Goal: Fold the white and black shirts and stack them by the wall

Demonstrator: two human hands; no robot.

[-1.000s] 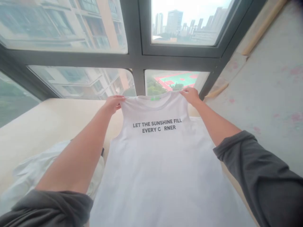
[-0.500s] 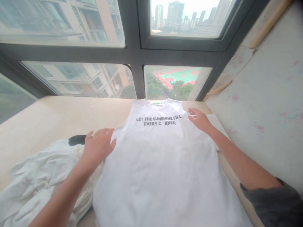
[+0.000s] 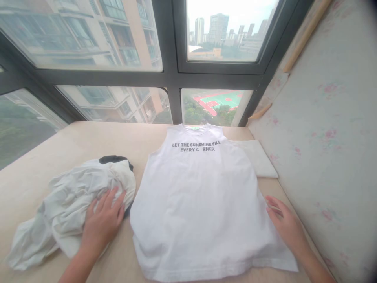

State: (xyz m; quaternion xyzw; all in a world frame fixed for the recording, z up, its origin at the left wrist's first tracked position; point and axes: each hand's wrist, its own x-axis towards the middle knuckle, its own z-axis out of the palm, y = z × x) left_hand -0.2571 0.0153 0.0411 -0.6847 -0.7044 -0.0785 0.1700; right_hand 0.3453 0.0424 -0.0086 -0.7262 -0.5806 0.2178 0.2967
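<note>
A white sleeveless shirt (image 3: 194, 196) lies spread out, printed side up, its neckline toward the window and its hem toward me. Dark lettering runs across its chest. My left hand (image 3: 104, 216) is open, fingers extended over a crumpled white garment (image 3: 79, 196) with black parts, left of the shirt. Whether it presses on the cloth I cannot tell. At the shirt's lower right edge is my right hand (image 3: 281, 218), fingers slightly curled and apart, with nothing visible in them. It is beside or just touching the fabric.
The clothes lie on a pale wooden surface (image 3: 118, 137) below a dark-framed window (image 3: 173, 78). A folded white cloth (image 3: 262, 159) rests to the right, partly under the shirt. A floral-papered wall (image 3: 324, 137) bounds the right side.
Both hands have come down toward me: the left from the shirt's left edge to the crumpled garment, the right from near the shoulder to the lower right edge. The view has shifted, showing the hem.
</note>
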